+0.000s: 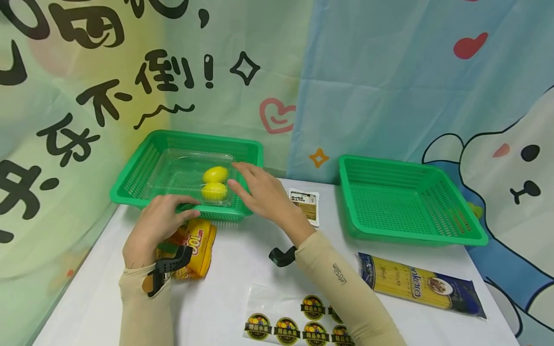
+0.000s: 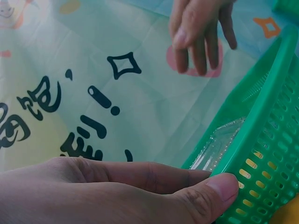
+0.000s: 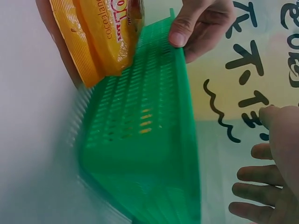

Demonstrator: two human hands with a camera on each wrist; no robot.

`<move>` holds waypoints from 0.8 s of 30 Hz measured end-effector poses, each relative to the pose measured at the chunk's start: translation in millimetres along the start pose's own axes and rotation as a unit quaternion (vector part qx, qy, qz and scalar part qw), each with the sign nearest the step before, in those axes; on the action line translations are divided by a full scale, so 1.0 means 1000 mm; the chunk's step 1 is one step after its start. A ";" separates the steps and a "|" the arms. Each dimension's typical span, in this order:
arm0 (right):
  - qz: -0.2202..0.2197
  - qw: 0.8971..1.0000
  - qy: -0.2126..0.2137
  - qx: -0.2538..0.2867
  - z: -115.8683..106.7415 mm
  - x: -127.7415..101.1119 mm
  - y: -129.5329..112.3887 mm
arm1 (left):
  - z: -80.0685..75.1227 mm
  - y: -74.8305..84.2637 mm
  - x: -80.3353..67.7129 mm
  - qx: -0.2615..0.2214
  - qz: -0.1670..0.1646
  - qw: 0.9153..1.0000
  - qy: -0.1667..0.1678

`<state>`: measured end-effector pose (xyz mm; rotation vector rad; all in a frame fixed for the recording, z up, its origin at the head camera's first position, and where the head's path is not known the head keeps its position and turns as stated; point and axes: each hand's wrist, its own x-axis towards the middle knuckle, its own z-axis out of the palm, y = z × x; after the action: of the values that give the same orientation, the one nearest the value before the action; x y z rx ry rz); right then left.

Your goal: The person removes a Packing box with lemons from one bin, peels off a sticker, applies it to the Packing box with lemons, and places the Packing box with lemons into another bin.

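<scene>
1. Currently, my left hand [image 1: 157, 222] pinches a green perforated plastic basket's [image 1: 222, 212] rim.
2. My right hand [image 1: 263, 193] hovers, fingers extended.
3. Inside the basket lies a clear plastic box [image 1: 179, 177] with two yellow lemons [image 1: 214, 191].

The head view is bright, soft shadows lying on the counter [image 1: 233, 266]. Wrist views are dimmer — motion smears the green basket [image 3: 140, 163] at right wrist.
</scene>
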<state>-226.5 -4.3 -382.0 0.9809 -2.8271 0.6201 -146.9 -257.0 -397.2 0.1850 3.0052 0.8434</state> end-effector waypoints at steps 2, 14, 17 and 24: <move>0.011 1.000 -0.009 0.005 0.004 0.003 0.000 | 0.000 0.001 0.001 0.001 0.000 1.000 -0.001; 0.040 0.998 -0.037 0.027 0.018 0.012 -0.001 | -0.001 0.004 0.001 0.000 -0.006 1.000 -0.007; 0.047 0.998 -0.037 0.030 0.021 0.014 0.000 | -0.001 0.003 0.001 0.001 -0.004 1.000 -0.007; 0.074 0.996 -0.038 0.030 0.026 0.025 -0.005 | -0.002 0.002 0.000 0.002 -0.002 1.000 -0.005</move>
<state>-242.2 -32.9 -398.8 0.8254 -2.9847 0.7005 -147.2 -256.0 -394.8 0.1815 2.9970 0.8344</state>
